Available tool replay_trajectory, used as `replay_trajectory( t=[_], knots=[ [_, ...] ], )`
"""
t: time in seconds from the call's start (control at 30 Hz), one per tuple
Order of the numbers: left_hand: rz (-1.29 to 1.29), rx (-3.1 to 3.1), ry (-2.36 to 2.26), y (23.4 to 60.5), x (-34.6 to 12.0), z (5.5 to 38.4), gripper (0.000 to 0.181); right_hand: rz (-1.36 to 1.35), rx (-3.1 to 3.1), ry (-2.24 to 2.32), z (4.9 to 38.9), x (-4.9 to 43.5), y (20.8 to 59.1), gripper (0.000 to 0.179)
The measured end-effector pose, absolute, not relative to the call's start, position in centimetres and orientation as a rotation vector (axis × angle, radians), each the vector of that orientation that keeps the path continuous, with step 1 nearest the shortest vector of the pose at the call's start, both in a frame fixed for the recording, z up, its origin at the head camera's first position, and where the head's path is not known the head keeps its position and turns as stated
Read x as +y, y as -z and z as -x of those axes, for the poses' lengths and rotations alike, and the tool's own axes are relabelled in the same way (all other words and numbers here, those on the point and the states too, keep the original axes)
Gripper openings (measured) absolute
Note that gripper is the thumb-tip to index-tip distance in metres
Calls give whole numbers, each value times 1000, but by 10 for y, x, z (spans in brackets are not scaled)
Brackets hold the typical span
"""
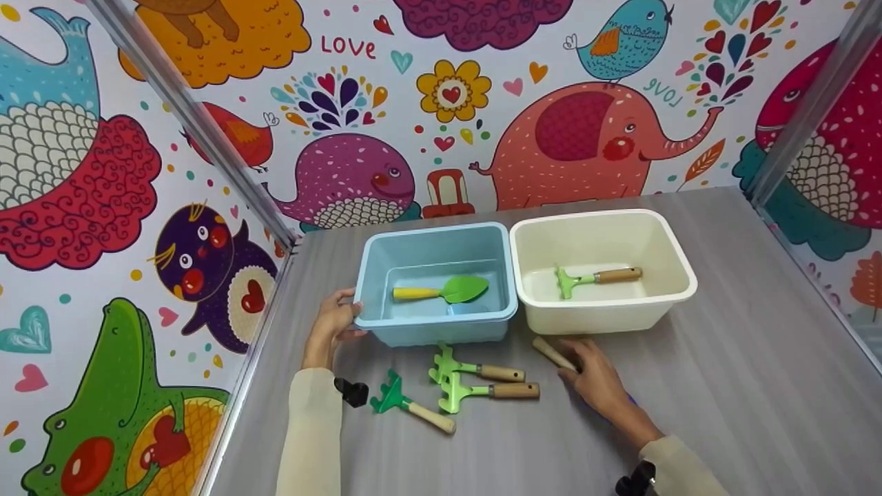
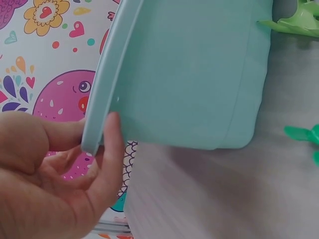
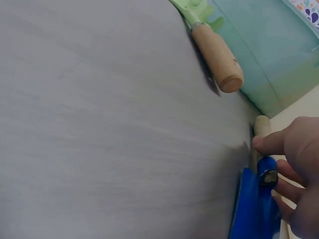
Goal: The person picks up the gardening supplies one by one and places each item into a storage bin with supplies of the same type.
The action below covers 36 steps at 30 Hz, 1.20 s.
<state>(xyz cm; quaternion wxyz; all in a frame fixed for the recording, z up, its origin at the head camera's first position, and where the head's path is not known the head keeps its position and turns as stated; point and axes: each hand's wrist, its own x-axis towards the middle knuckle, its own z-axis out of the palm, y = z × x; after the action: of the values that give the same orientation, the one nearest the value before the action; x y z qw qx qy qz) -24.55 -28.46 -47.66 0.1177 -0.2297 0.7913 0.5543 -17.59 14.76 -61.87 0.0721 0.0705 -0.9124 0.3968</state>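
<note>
My left hand (image 1: pixel 335 318) pinches the left rim of a light blue tub (image 1: pixel 441 331); the left wrist view shows the thumb and fingers on either side of that rim (image 2: pixel 97 114). Inside the tub lies a green trowel (image 1: pixel 465 289) with a yellow handle. My right hand (image 1: pixel 596 375) holds a blue garden tool by its pale wooden handle (image 1: pixel 551 353), low over the table in front of a cream tub (image 1: pixel 599 318). Its blue metal part (image 3: pixel 249 209) shows beneath the fingers in the right wrist view; the hand hides much of it.
A light green rake (image 1: pixel 565 281) with a wooden handle lies in the cream tub. In front of the blue tub are two light green rakes (image 1: pixel 506 390) and a darker green rake (image 1: pixel 393 394). Patterned walls (image 1: pixel 448 138) border the grey table (image 1: pixel 744 358).
</note>
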Motion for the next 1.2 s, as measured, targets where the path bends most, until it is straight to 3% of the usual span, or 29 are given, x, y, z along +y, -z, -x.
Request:
replay_trajectory(
  t=[1.2],
  knots=[
    [687, 2335, -1605, 477, -283, 244, 47, -173, -2746, -1183, 173, 146, 617, 36]
  ],
)
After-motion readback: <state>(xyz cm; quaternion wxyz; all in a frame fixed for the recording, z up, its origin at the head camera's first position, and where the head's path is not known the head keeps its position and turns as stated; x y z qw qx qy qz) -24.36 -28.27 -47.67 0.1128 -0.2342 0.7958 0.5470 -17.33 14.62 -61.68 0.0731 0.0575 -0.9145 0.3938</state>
